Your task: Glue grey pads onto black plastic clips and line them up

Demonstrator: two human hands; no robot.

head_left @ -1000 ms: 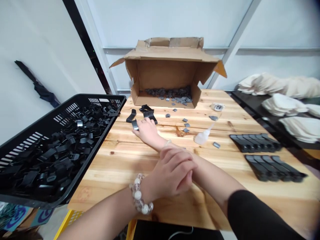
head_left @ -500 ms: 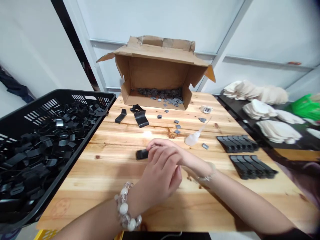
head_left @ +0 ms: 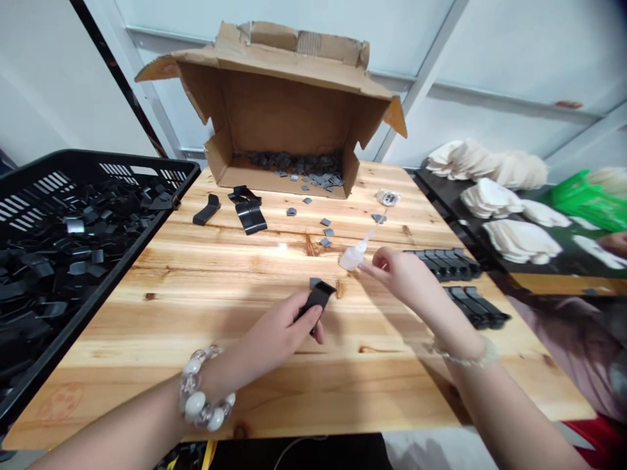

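My left hand (head_left: 279, 333) is closed around a black plastic clip (head_left: 317, 297), holding it just above the wooden table (head_left: 196, 307). A small grey square piece (head_left: 314, 282) lies on the table right beside the clip's tip. My right hand (head_left: 402, 274) reaches out to the right of it, fingers loosely spread, its fingertips next to a small clear squeeze bottle (head_left: 355, 254) lying on its side. I see nothing held in the right hand.
An open cardboard box (head_left: 289, 104) on its side holds several grey pieces; more are scattered before it. Loose black clips (head_left: 245, 212) lie nearby. A black crate (head_left: 73, 215) full of clips stands left. Two rows of finished clips (head_left: 450, 264) sit right. White cloth piles (head_left: 509, 209) lie beyond.
My right hand brought a clip from the far pile toward me, my left hand took it, and my right hand has moved right to the squeeze bottle. My head moved closer.
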